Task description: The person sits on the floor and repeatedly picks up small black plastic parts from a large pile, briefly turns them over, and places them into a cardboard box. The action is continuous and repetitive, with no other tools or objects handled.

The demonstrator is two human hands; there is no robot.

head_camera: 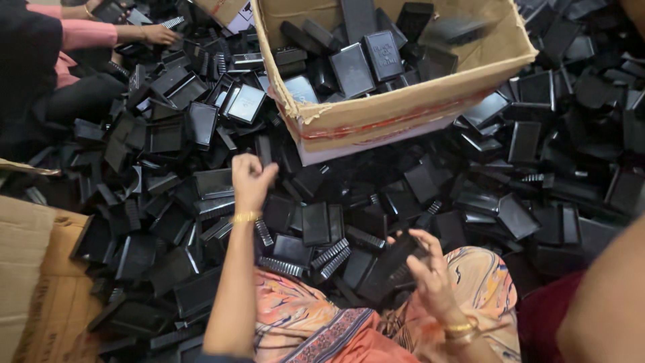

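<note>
My left hand (250,180) is raised over the pile with its fingers curled shut; nothing shows in it. It hovers just in front of the cardboard box (376,114), which is filled with black plastic casings. My right hand (424,265) rests over my lap and grips a black plastic part (388,263), a flat rectangular casing tilted upward. Loose black casings and ribbed strips (282,267) lie all around both hands. A gold bangle sits on each wrist.
A deep pile of black plastic casings (168,134) covers the floor. Another person in pink sleeves reaches a hand (158,33) into the pile at top left. Flattened cardboard (33,269) lies at the left. Someone's arm (605,302) crosses the lower right corner.
</note>
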